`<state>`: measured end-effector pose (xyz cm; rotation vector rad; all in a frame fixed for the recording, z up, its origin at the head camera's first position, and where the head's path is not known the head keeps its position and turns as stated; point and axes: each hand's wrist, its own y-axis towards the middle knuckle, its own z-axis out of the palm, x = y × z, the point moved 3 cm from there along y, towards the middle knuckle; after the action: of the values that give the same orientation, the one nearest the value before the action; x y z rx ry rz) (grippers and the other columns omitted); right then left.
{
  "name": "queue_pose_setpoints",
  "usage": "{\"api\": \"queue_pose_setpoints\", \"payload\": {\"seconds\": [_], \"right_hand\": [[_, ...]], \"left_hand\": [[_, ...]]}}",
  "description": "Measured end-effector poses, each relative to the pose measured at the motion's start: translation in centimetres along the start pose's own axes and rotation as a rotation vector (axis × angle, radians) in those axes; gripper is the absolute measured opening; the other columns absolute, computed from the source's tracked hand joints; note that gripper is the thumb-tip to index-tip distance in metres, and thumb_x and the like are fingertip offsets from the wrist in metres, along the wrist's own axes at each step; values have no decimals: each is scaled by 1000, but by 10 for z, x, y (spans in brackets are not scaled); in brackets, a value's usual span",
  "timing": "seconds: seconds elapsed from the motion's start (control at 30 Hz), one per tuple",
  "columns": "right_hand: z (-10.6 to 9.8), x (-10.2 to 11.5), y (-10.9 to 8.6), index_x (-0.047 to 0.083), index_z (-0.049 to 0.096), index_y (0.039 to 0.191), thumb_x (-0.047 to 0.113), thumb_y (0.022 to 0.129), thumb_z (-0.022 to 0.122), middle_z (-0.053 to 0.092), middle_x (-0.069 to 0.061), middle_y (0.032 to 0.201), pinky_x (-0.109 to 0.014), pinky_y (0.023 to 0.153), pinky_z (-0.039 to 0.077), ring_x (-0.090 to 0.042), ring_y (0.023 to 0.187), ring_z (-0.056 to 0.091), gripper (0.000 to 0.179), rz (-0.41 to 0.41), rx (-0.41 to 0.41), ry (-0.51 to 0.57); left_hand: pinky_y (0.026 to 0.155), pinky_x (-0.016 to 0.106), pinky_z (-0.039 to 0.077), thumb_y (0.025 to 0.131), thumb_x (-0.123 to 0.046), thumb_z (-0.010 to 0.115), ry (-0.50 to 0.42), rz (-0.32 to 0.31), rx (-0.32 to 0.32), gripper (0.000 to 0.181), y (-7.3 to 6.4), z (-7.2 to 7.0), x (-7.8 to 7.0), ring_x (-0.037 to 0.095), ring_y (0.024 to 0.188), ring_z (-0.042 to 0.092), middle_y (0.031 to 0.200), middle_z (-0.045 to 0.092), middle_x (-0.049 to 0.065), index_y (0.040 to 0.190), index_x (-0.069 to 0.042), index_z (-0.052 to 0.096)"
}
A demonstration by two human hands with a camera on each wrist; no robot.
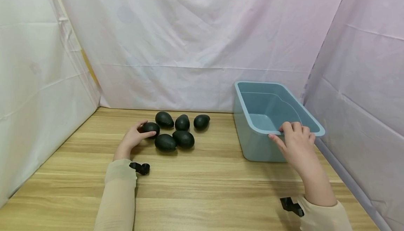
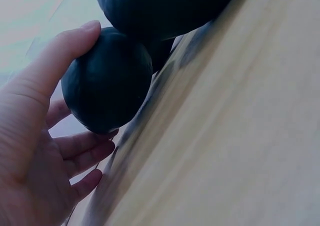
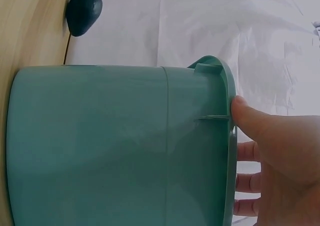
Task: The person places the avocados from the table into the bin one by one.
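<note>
My left hand grips the leftmost dark avocado, thumb on the near side and fingers round the far side. In the left wrist view this avocado sits between thumb and fingers, close to the tabletop. Several more dark avocados lie right beside it in a loose cluster. Over at the right, my right hand holds the near rim of a blue-green plastic bin. The right wrist view shows the thumb against the rim's outer edge, with the other fingers hooked over it.
The bin stands upright on a wood-grain table, its visible floor bare. A white cloth hangs behind the table, and more cloth walls in both sides. Small black camera mounts sit on both wrists.
</note>
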<state>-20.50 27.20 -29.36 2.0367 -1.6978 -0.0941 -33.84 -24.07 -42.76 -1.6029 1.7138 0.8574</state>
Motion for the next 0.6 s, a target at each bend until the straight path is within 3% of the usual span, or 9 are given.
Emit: {"api": "queue_pose_setpoints", "payload": {"seconds": [0.6], "right_hand": [[-1,1,0,-1,47,104,37,97,55,38,-31,111,-68,78,17,-52,98,29,39,6,0,3]], "left_hand": [[99,57,33,80,-55,71,-13,3,-30,90,-1,-6,-2,43,127,38,138,43,28,149,-10,35]]}}
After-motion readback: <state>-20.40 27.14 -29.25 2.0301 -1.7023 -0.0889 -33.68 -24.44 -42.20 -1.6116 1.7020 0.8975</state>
